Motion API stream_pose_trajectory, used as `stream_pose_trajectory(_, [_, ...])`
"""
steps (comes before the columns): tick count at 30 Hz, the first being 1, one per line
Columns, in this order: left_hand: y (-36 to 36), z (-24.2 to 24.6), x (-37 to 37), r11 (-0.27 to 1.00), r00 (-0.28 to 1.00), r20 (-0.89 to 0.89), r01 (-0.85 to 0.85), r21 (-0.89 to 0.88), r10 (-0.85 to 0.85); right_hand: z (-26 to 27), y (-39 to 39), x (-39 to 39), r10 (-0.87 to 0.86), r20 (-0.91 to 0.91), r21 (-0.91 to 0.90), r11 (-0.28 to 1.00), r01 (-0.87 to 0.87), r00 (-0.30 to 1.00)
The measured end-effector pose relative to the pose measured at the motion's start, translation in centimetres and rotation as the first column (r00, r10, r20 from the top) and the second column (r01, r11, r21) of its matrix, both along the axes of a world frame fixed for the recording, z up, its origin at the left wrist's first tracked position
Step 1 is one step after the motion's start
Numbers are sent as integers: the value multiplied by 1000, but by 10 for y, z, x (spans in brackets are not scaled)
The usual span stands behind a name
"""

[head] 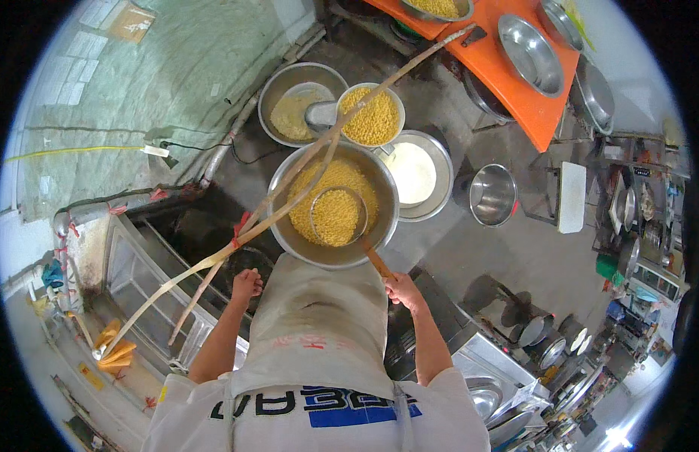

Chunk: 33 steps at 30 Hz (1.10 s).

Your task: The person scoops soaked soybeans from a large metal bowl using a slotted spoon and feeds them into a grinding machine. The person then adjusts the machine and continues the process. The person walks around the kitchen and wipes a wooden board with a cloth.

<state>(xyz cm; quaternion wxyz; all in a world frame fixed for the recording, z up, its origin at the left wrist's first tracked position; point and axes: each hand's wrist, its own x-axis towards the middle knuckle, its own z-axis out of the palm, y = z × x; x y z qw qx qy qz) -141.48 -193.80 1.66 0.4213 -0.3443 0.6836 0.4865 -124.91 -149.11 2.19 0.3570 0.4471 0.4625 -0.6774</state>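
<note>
My right hand (404, 291) grips the wooden handle (377, 259) of a round sieve (363, 225). The sieve lies in a wide metal basin (390, 195) in front of my apron, and both hold small yellow pellets (335, 217). My left hand (247, 284) is curled closed at the basin's lower left, apart from it, and nothing shows in it. A pot of yellow pellets (375, 118) sits beyond the basin. Two long wooden poles (270, 217), tied with a red strip (239, 229), cross the view over the basin's left side.
Beyond stand a basin with pale yellow powder (293, 117) and a pan with white contents (412, 175). A metal bucket (492, 195) and a white-topped stool (572, 198) stand rightward. An orange table (530, 121) bears metal bowls. A glass-paned frame (137, 265) is at left.
</note>
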Motion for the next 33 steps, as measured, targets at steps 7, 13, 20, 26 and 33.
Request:
stream_pose_trajectory(7, [9, 4, 7, 997, 996, -92, -25, -66, 18, 11, -2, 8, -44, 12, -12, 999, 44, 999])
stream_pose_trajectory(13, [7, 1, 12, 985, 993, -92, 61, -163, -77, 27, 0, 7, -63, 2, -45, 997, 63, 998])
stream_pose_trajectory(20, [-1, -8, 11, 985, 992, -108, 49, -164, -67, 24, -6, 14, -69, -1, 36, 997, 69, 998])
stream_pose_trajectory(26, [5, -1, 5, 999, 995, -99, -21, -41, 17, 40, -9, 7, -77, 2, 32, 997, 77, 997])
stream_pose_trajectory(33, [3, -6, -4, 1000, 997, -76, 9, -23, -10, 40, -14, 17, -88, 25, 47, 995, 87, 996])
